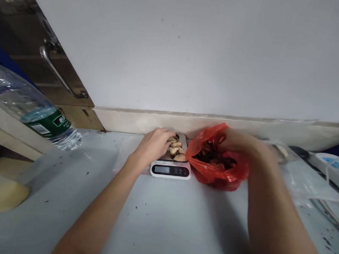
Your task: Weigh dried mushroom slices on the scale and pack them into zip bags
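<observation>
A small digital kitchen scale lies on the grey table, its display reading about 127. Pale, dark-edged dried slices are piled on its metal plate. From the left, my left hand reaches over the plate, its curled fingers closed at a slice on the far side of the pile. Right beside the scale stands an open red plastic bag holding more dark brown dried pieces. My right hand dips into the bag over its far right rim; its fingers are mostly hidden and blurred there.
A water bottle with a green label leans in at the left, near a yellowish rounded object. Clear plastic bags and a white power strip with cables lie at right. A white wall rises behind.
</observation>
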Demonstrator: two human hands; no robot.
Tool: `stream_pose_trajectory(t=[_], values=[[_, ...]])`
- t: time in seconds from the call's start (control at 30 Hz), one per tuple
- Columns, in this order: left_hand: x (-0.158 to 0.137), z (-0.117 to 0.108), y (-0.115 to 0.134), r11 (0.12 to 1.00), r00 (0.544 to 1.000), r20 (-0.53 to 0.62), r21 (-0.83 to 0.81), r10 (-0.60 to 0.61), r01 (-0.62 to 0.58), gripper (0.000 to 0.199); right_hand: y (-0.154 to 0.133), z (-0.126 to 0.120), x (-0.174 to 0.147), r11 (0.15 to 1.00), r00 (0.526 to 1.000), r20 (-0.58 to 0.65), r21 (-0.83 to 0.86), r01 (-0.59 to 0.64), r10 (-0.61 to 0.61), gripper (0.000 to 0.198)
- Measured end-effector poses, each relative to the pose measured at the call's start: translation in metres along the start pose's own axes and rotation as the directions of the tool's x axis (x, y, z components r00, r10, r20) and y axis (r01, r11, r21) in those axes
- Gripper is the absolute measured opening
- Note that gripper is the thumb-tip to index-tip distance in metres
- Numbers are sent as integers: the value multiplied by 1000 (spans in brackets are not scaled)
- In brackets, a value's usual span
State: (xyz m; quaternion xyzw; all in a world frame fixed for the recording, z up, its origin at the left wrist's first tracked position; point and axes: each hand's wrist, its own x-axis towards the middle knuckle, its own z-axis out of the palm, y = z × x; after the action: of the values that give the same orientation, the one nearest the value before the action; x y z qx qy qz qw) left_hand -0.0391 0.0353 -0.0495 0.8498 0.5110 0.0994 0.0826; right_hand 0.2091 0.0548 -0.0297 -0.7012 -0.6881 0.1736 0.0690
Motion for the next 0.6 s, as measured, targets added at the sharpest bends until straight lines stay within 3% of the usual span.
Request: stream_pose_trajectory(t=[0.1, 0.27, 0.33, 0.43, 0.6], values=[[3, 3, -5, 999, 1000, -15, -33, 17, -18, 33, -3, -20, -12, 999, 994, 104, 39, -20, 15, 17], [4, 2, -8, 999, 998, -27, -24, -49, 48, 21, -17, -35, -25, 934, 977, -64, 286, 215, -205, 3], [3, -1, -9, 997, 996, -37, -27, -78, 77, 17, -28, -31, -26, 859, 964, -110, 436, 267, -244, 4], [1, -7, -13, 993, 996, -44, -87, -83, 79, 17, -47, -16, -20, 780, 972, -176, 581, 232, -157, 9], [-5, -23, -28, 972, 982, -130, -210, -134, 105, 11, -74, 19, -4, 754, 969, -213, 613, 234, -128, 18]])
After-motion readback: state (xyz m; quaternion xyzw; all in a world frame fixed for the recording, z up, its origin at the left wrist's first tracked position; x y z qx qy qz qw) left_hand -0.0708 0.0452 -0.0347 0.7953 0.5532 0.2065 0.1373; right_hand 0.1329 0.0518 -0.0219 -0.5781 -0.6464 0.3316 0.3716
